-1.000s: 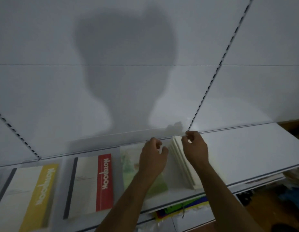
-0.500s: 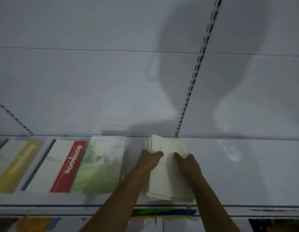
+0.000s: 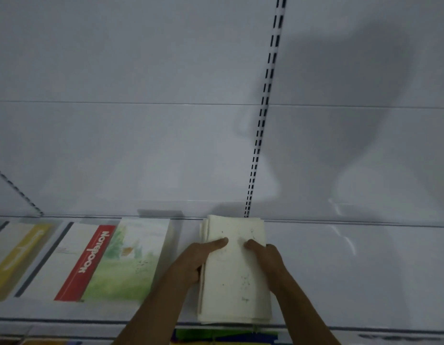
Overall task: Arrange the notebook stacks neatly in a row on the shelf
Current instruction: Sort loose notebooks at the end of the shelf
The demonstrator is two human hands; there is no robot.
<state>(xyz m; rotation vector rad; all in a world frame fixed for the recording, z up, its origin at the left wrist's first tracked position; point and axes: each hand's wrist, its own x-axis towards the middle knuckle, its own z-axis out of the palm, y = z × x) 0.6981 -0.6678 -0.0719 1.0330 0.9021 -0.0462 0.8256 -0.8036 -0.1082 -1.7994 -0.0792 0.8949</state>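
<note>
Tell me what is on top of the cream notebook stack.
Both thumbs rest on the cream stack: the left hand grips its left edge, the right hand its right edge. The fingers beneath are hidden.

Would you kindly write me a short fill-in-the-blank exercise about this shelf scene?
1. Both hands, left hand and right hand, hold the ____ stack.
2. The band reading "Notebook" on the notebook is ____.
3. The green-cover stack lies to the ____ of the held stack.
4. All stacks lie on a white ____.

Missing words: cream; red; left; shelf
</note>
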